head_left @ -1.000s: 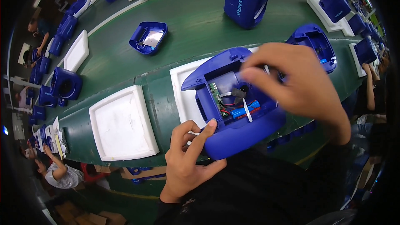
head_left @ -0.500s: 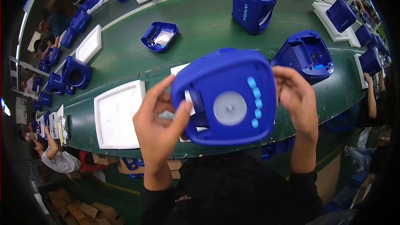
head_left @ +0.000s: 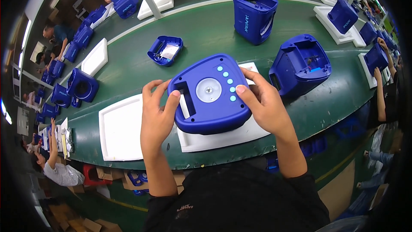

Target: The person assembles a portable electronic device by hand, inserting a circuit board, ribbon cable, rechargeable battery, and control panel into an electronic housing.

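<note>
Blue housing (head_left: 221, 111) over white foam tray (head_left: 193, 143) on green tabletop (head_left: 317, 114), contact unclear. Left hand (head_left: 155, 114): fingers pinch edge beside handle opening (head_left: 183, 90). Right hand (head_left: 267, 105): fingers pinch opposite edge, near round buttons (head_left: 230, 81). Two-side grip probably for steadiness; foam probably against scratches.

I watched the rounded blue plastic housing (head_left: 208, 111) get flipped, its wired inside giving way to a face (head_left: 222, 99) with a clear round disc (head_left: 208, 90) and round cyan buttons (head_left: 230, 81). The bare right hand (head_left: 265, 104) moved from above it to its right edge.
</note>
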Available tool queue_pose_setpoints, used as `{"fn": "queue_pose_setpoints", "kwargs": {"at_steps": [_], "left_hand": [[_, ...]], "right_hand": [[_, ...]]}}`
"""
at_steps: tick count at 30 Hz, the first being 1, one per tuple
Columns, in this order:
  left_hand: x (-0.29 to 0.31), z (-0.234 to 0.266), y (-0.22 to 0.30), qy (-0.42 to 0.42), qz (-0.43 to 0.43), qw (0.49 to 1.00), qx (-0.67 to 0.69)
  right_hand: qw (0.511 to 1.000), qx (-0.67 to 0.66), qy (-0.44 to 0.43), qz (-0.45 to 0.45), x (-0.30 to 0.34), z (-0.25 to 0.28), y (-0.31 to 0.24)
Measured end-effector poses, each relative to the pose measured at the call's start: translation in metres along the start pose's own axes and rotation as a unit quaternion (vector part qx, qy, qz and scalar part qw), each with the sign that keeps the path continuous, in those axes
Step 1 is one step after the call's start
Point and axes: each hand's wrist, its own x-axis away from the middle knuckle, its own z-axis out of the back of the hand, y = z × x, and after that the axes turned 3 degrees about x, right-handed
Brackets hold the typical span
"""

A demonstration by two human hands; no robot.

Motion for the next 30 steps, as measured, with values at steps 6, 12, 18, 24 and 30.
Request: {"fn": "queue_pose_setpoints", "kwargs": {"at_steps": [6, 12, 18, 24, 30], "left_hand": [[-0.005, 0.005, -0.002, -0.08, 0.122, 0.975, 0.167], [-0.003, -0.003, -0.003, -0.083, 0.093, 0.98, 0.157], [-0.002, -0.003, -0.008, -0.092, 0.133, 0.961, 0.223], [0.002, -0.005, -0.008, -0.08, 0.121, 0.965, 0.22], [0.004, -0.004, -0.015, -0.072, 0.089, 0.969, 0.219]], "right_hand": [[0.998, 0.057, 0.027, 0.022, 0.005, -0.005, -0.008], [0.997, 0.051, 0.049, 0.028, 0.008, -0.004, 0.004], [0.999, 0.005, 0.035, 0.005, 0.007, -0.01, 0.002], [0.992, 0.082, 0.065, 0.069, 0.011, -0.015, 0.003], [0.975, 0.168, 0.08, 0.12, 0.014, -0.017, -0.003]]}}
